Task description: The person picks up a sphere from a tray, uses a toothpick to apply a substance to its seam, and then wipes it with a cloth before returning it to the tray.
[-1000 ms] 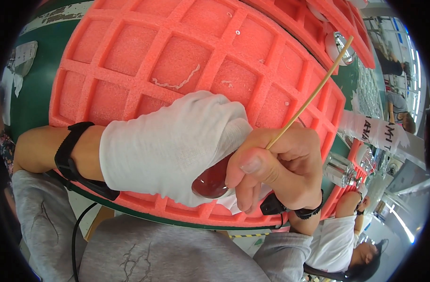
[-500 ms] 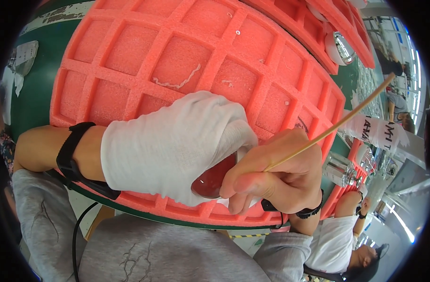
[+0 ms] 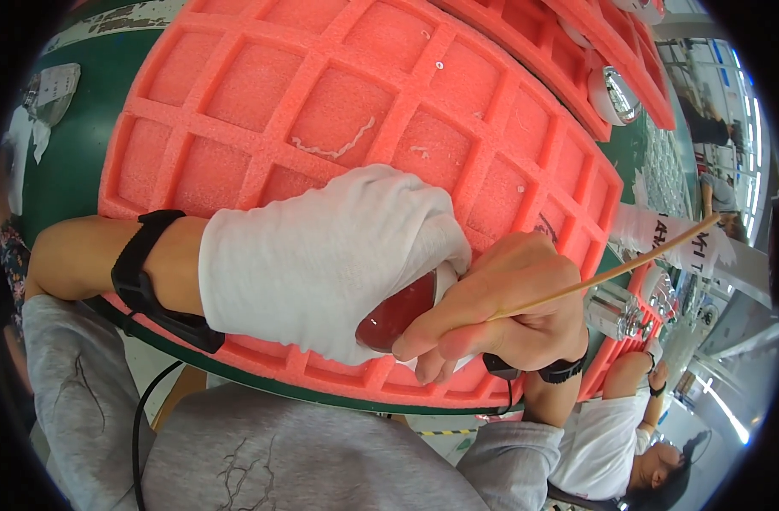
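My left hand (image 3: 334, 264), in a white glove, is closed around a glossy dark red rounded piece (image 3: 398, 319) with a pale rim; most of it is hidden by the glove. A thin wooden stick (image 3: 606, 274) is pinched between the thumb and fingers of my bare right hand (image 3: 526, 298). Its outer end points up to the right, while its inner end is hidden in the hand. The right fingertips reach the near side of the red piece. Both hands are over a pink foam tray (image 3: 251, 89) with square pockets.
Under the tray lies a green table (image 3: 83, 183). More pink foam trays with shiny silver-and-white parts (image 3: 615, 95) stand at the far right. A clear bag (image 3: 55, 92) lies at left. Taped wrap (image 3: 653, 234) covers a bar at right, where a co-worker (image 3: 606, 443) sits.
The stick's outer end has swung down, so it lies flatter. My left hand and the red piece have shifted slightly right in the view. Both hands keep their grips.
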Action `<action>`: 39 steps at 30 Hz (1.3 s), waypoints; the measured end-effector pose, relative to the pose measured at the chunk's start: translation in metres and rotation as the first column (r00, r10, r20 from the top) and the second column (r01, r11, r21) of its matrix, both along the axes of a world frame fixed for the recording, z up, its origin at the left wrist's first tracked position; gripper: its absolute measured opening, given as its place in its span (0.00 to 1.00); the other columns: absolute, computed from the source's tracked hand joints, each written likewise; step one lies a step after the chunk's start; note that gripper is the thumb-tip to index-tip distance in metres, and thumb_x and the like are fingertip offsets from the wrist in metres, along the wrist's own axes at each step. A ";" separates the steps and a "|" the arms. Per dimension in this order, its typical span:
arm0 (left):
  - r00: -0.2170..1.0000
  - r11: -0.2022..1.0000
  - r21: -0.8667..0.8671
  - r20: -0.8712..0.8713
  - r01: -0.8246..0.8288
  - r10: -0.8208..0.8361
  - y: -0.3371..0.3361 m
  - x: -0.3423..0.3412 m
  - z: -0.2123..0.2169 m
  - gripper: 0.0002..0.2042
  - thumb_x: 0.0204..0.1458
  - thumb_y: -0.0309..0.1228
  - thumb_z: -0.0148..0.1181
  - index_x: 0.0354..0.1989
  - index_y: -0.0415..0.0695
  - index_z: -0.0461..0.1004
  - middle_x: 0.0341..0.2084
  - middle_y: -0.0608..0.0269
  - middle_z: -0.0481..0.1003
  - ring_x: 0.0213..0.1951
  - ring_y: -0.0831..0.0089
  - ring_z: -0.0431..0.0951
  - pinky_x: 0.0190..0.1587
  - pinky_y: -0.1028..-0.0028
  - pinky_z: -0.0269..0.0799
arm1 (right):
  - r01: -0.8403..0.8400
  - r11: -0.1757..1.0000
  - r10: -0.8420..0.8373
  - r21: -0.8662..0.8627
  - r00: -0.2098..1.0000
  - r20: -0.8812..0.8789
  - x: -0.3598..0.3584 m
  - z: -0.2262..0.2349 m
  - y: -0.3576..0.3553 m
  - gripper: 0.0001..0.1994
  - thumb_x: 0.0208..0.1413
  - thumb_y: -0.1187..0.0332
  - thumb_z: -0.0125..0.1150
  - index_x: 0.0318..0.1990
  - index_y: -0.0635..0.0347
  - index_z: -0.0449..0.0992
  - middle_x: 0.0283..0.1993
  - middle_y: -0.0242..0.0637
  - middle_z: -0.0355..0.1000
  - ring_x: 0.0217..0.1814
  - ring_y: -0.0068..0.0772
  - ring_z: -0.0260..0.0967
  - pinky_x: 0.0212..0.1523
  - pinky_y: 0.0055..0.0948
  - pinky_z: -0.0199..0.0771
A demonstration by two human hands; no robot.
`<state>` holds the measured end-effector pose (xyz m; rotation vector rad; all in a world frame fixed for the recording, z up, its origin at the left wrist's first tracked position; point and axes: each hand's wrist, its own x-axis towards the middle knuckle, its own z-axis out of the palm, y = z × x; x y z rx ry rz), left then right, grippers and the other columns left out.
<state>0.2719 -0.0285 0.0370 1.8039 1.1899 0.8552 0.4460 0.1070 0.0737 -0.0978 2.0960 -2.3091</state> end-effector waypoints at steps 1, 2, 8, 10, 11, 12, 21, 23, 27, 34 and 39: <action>1.000 1.000 0.001 0.000 0.001 -0.001 0.000 0.001 0.000 0.31 0.35 0.33 0.78 0.50 0.46 0.71 0.45 0.60 0.73 0.51 0.54 0.73 0.64 0.53 0.64 | 0.000 1.000 0.000 0.006 1.000 -0.005 0.000 0.000 0.000 0.07 0.62 0.81 0.59 0.36 0.79 0.82 0.24 0.46 0.81 0.24 0.36 0.82 0.24 0.25 0.82; 1.000 1.000 0.012 -0.004 -0.014 0.014 0.000 0.002 -0.001 0.31 0.35 0.33 0.78 0.50 0.46 0.71 0.44 0.60 0.73 0.50 0.54 0.73 0.64 0.53 0.64 | 0.002 1.000 -0.002 0.008 1.000 -0.005 0.001 0.002 0.002 0.07 0.62 0.81 0.59 0.36 0.79 0.82 0.24 0.46 0.81 0.24 0.36 0.82 0.24 0.25 0.82; 0.998 0.998 0.032 -0.039 -0.055 0.056 -0.002 0.002 0.000 0.30 0.36 0.32 0.77 0.50 0.46 0.70 0.44 0.59 0.73 0.49 0.53 0.74 0.63 0.53 0.66 | -0.045 0.997 0.038 0.057 0.992 0.121 0.001 0.008 0.008 0.07 0.62 0.81 0.59 0.36 0.78 0.82 0.22 0.44 0.79 0.20 0.32 0.79 0.20 0.24 0.77; 0.998 0.997 0.044 -0.022 -0.059 0.060 -0.003 0.003 0.000 0.30 0.37 0.32 0.77 0.50 0.46 0.70 0.44 0.59 0.73 0.49 0.53 0.74 0.63 0.52 0.66 | -0.046 0.997 0.038 0.063 0.993 0.115 0.001 0.007 0.007 0.08 0.63 0.81 0.58 0.36 0.78 0.82 0.21 0.43 0.79 0.20 0.32 0.79 0.20 0.24 0.76; 0.998 0.997 0.053 -0.005 -0.061 0.061 -0.003 0.003 -0.001 0.30 0.37 0.33 0.78 0.50 0.46 0.70 0.44 0.59 0.73 0.49 0.53 0.74 0.63 0.52 0.67 | -0.029 0.999 0.026 0.031 0.996 0.081 0.002 0.002 0.006 0.08 0.63 0.81 0.58 0.36 0.78 0.82 0.21 0.43 0.79 0.20 0.32 0.79 0.20 0.24 0.77; 0.998 0.996 0.061 0.011 -0.064 0.064 -0.003 0.003 -0.001 0.30 0.37 0.33 0.78 0.50 0.46 0.70 0.44 0.59 0.73 0.49 0.53 0.74 0.63 0.52 0.67 | -0.013 1.000 0.014 -0.002 0.999 0.047 0.004 -0.002 0.005 0.08 0.62 0.81 0.58 0.36 0.78 0.82 0.21 0.43 0.79 0.20 0.32 0.79 0.21 0.24 0.77; 0.999 0.995 0.089 0.012 -0.051 0.050 -0.006 0.003 -0.003 0.30 0.37 0.33 0.77 0.51 0.46 0.70 0.46 0.58 0.73 0.49 0.53 0.74 0.63 0.53 0.67 | 0.012 0.997 -0.013 -0.082 1.000 -0.013 0.006 -0.012 0.001 0.10 0.65 0.81 0.55 0.40 0.80 0.82 0.24 0.47 0.80 0.22 0.35 0.81 0.23 0.25 0.79; 0.997 0.993 0.091 0.008 -0.074 0.074 -0.007 0.002 -0.003 0.29 0.37 0.32 0.76 0.50 0.45 0.71 0.45 0.58 0.73 0.48 0.52 0.74 0.59 0.55 0.68 | 0.014 0.992 -0.008 -0.126 0.999 0.050 0.005 -0.008 0.001 0.10 0.66 0.80 0.53 0.42 0.80 0.82 0.23 0.47 0.80 0.22 0.36 0.81 0.23 0.25 0.79; 0.998 0.998 0.016 -0.009 -0.069 0.069 -0.002 0.002 -0.001 0.27 0.36 0.30 0.75 0.48 0.44 0.72 0.44 0.56 0.74 0.46 0.52 0.74 0.53 0.58 0.70 | 0.009 0.976 0.026 -0.216 0.986 0.163 0.003 -0.008 0.006 0.13 0.68 0.78 0.51 0.47 0.82 0.80 0.23 0.48 0.80 0.22 0.35 0.81 0.24 0.26 0.80; 1.000 0.999 -0.038 -0.003 -0.015 0.015 0.005 0.004 -0.002 0.22 0.38 0.30 0.72 0.44 0.43 0.72 0.40 0.54 0.73 0.41 0.51 0.73 0.45 0.59 0.70 | -0.107 0.953 0.157 -0.282 0.974 0.162 -0.004 -0.008 0.016 0.14 0.68 0.78 0.51 0.51 0.81 0.79 0.19 0.45 0.78 0.22 0.32 0.80 0.26 0.24 0.80; 0.997 0.994 0.078 -0.006 -0.077 0.077 0.001 0.004 0.003 0.20 0.41 0.31 0.71 0.42 0.42 0.70 0.36 0.54 0.70 0.39 0.51 0.72 0.43 0.59 0.69 | -0.132 0.955 0.185 -0.265 0.965 0.187 -0.003 -0.011 0.020 0.14 0.67 0.78 0.52 0.53 0.79 0.79 0.18 0.42 0.78 0.20 0.29 0.79 0.26 0.23 0.78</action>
